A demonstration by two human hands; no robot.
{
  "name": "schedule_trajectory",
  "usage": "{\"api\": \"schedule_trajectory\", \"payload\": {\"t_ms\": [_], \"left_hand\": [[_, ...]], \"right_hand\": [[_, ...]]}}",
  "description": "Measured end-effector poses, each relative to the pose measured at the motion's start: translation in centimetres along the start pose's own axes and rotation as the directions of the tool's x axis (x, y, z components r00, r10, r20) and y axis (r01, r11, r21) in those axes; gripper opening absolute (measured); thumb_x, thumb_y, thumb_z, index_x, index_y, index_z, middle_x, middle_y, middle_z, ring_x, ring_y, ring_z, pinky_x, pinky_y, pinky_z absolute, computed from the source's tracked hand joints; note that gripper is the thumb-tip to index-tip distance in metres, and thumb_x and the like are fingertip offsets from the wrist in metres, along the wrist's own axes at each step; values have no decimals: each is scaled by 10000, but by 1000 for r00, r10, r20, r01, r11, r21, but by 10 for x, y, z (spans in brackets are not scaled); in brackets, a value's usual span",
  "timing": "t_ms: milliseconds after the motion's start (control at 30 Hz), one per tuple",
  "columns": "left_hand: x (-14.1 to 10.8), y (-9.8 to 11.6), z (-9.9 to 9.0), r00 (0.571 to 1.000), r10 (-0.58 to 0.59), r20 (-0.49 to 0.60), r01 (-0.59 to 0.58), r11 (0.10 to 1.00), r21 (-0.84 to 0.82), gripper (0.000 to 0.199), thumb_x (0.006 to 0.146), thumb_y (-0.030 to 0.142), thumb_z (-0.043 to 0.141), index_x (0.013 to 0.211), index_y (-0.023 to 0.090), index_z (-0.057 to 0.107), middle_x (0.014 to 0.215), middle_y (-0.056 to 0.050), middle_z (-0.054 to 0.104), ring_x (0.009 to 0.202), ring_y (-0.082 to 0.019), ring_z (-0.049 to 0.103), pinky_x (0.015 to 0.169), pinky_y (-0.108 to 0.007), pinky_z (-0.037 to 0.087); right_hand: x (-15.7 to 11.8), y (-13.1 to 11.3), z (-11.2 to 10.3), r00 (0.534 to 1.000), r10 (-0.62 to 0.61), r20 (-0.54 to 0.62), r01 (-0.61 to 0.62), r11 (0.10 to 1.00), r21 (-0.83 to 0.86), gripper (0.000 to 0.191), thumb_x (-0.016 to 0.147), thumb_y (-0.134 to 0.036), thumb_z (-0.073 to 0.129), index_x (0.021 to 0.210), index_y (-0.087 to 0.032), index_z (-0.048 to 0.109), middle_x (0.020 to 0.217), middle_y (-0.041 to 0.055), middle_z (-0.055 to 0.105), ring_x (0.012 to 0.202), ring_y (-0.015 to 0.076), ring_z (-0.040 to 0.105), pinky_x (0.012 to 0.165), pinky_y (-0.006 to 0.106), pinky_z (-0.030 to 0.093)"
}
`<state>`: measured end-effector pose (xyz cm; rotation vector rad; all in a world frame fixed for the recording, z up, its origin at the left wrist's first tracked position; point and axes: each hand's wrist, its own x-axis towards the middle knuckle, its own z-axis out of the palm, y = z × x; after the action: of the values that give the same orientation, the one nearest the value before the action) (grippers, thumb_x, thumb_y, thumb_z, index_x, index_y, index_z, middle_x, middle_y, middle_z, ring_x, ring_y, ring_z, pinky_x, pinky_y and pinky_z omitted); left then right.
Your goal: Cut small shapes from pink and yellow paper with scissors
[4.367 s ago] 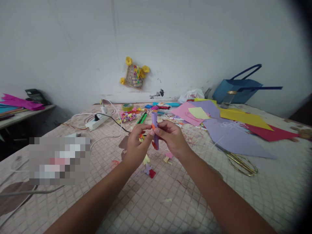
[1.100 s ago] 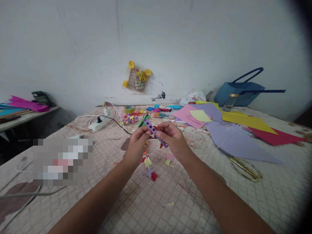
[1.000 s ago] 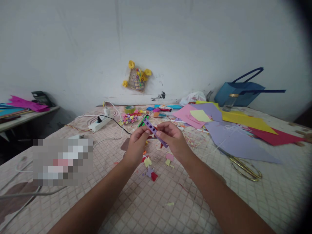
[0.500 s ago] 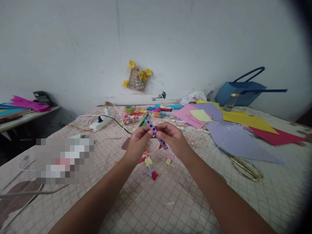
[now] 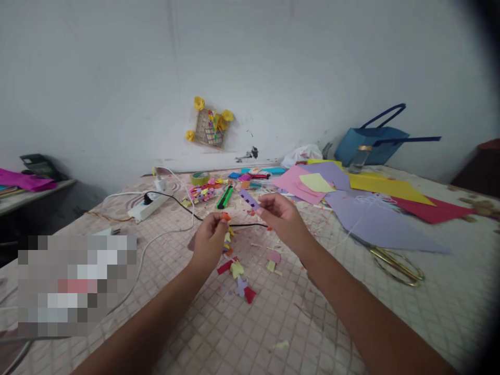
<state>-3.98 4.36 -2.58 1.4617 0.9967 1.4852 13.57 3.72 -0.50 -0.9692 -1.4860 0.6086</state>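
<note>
My left hand is closed in a pinch on a small orange paper piece. Just right of it, my right hand grips a purple paper strip with dark spots, tilted up and to the left. The two hands are apart, above the table. Below them lie a yellow paper cutout, a lilac cutout and a red scrap. A pink scrap is beneath my right hand. Beyond the hands rests a green and black cutter.
A black cable runs from the white power strip past my left hand. Gold-handled scissors lie at right, near lilac paper sheets. A tape roll and blue bag stand farther back. A blurred patch covers the left side.
My hands have come apart; both were on the purple strip, and now only the right holds it. The left has moved lower with an orange piece. The view has turned slightly right.
</note>
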Motion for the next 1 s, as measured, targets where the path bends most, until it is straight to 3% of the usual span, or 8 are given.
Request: {"api": "schedule_trajectory", "payload": {"t_ms": [100, 200, 300, 433, 567, 700, 867, 1000], "left_hand": [[-3, -4, -7, 995, 1, 102, -9, 997, 75, 57, 705, 219, 565, 690, 164, 577, 602, 29, 523, 544, -99, 459, 515, -206, 345], [-7, -2, -11, 978, -10, 209, -15, 993, 116, 126, 712, 234, 556, 610, 163, 579, 569, 18, 533, 535, -114, 473, 512, -219, 355], [-8, 2, -14, 976, -1, 218, -30, 990, 140, 135, 729, 253, 550, 626, 172, 579, 572, 21, 539, 528, -113, 476, 513, -219, 359], [-8, 1, -16, 976, 15, 218, -58, 980, 193, 172, 763, 304, 542, 655, 176, 581, 572, 18, 532, 520, -113, 478, 508, -222, 365], [-9, -5, -14, 968, 32, 250, -88, 973, 213, 197, 782, 324, 532, 676, 173, 598, 624, 0, 549, 541, -120, 500, 521, -233, 385], [-11, -3, -13, 958, 90, 273, -148, 968, 201, 137, 753, 254, 578, 866, 197, 632, 792, -30, 628, 663, -143, 560, 601, -247, 423], [-13, 4, -15, 860, 304, 410, -437, 854, 282, 218, 709, 98, 555, 863, 224, 644, 828, -34, 647, 754, -160, 572, 719, -274, 423], [-14, 5, -14, 815, 356, 458, -524, 790, 318, 180, 715, 86, 531, 792, 217, 627, 790, -33, 644, 740, -166, 576, 705, -277, 419]], "right_hand": [[1, 10, -2, 999, -45, -8, 44, 988, -151, 211, 668, -185, 651, 872, -208, 601, 871, 46, 595, 815, 200, 541, 803, 389, 405], [-6, 5, 4, 995, -72, 74, 87, 970, -226, 216, 678, -170, 645, 888, -214, 619, 896, 54, 616, 868, 221, 549, 851, 410, 379], [-17, -10, 16, 974, -56, 219, 99, 976, -192, 191, 791, -239, 560, 979, -222, 586, 926, 55, 625, 860, 195, 581, 752, 340, 452], [-25, -19, 26, 930, -30, 366, 102, 978, -180, 140, 795, -216, 562, 933, -218, 589, 835, 19, 650, 740, 156, 600, 643, 277, 467], [-27, -9, 28, 944, 35, 329, 22, 986, -166, 114, 796, -169, 528, 881, -201, 597, 799, 20, 656, 697, 147, 600, 608, 267, 459], [-30, 0, 28, 956, 111, 272, -103, 994, -44, 110, 783, -197, 544, 892, -209, 557, 791, 14, 634, 695, 144, 590, 595, 264, 449], [-35, 1, 24, 961, 77, 264, -95, 994, 54, 97, 771, -166, 539, 853, -216, 549, 769, -15, 591, 663, 116, 552, 585, 242, 435], [-37, -4, 18, 950, 63, 305, -71, 997, 13, 111, 756, -141, 538, 839, -203, 578, 781, -7, 608, 671, 118, 562, 603, 245, 442]]}}
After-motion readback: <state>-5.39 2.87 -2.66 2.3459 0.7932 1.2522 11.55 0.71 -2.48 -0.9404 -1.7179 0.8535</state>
